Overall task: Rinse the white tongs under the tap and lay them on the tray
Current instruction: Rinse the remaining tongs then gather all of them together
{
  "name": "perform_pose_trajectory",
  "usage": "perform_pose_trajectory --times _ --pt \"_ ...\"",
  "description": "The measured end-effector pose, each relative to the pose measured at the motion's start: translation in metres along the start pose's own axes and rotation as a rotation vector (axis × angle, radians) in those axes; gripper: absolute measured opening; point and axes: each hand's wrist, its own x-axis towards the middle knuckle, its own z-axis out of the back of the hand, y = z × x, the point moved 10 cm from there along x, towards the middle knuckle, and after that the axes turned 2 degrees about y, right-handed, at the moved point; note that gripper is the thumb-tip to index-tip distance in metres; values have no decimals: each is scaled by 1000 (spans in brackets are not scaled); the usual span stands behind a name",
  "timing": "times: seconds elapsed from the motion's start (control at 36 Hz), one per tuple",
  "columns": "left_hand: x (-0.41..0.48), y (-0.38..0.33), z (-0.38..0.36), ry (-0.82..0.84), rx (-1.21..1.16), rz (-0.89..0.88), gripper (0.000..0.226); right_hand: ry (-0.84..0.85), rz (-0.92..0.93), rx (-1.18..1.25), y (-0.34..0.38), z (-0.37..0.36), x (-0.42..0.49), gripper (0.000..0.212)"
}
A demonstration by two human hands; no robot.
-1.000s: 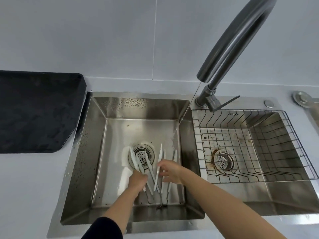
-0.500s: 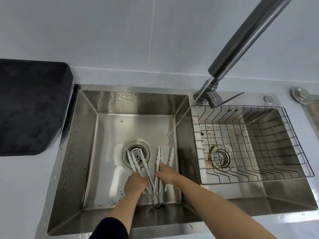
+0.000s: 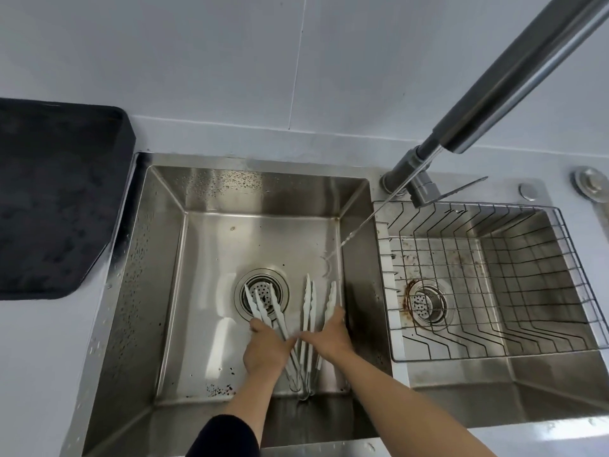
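Note:
Several white tongs lie on the floor of the left sink (image 3: 204, 258), metal hinge ends toward me. One set of tongs (image 3: 263, 305) points at the drain (image 3: 262, 293); another set of tongs (image 3: 309, 301) lies to its right. My left hand (image 3: 267, 349) covers the left set, fingers curled over its arms. My right hand (image 3: 329, 336) lies over the right set, thumb spread left, fingers stretched along the outermost arm. The tap (image 3: 514, 77) sends a thin stream (image 3: 359, 225) onto the sink floor beyond the tongs. The black tray (image 3: 49, 199) sits on the counter at left.
A wire basket (image 3: 487, 278) fills the right sink, whose drain (image 3: 425, 303) is rust-stained. The tap's base and lever (image 3: 425, 189) stand between the two sinks. A white tiled wall is behind. Dark specks dot the left sink's walls and front corner.
Both hands have stayed on the tongs in the left sink. My right hand has spread out over the right-hand set. The view has shifted slightly.

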Motion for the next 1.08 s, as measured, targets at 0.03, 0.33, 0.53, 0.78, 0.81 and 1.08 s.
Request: perform_pose_trajectory --times 0.03,0.33,0.53,0.78,0.81,1.08 --pt "0 0 -2 1 4 -5 74 -2 -20 -9 -2 -1 0 102" --pt "-1 -2 -25 53 -54 -35 48 -62 -112 -209 -21 -14 9 75" --pt "0 -4 -25 111 -246 -38 50 2 -84 -162 -23 -15 9 69" --pt "-6 -26 6 170 -582 -139 33 10 6 -92 11 11 -7 57" --pt "-10 -32 11 181 -628 -165 28 9 32 -88 19 16 -11 57" --pt "-59 -93 81 196 -934 -397 18 -14 247 61 99 64 -53 55"
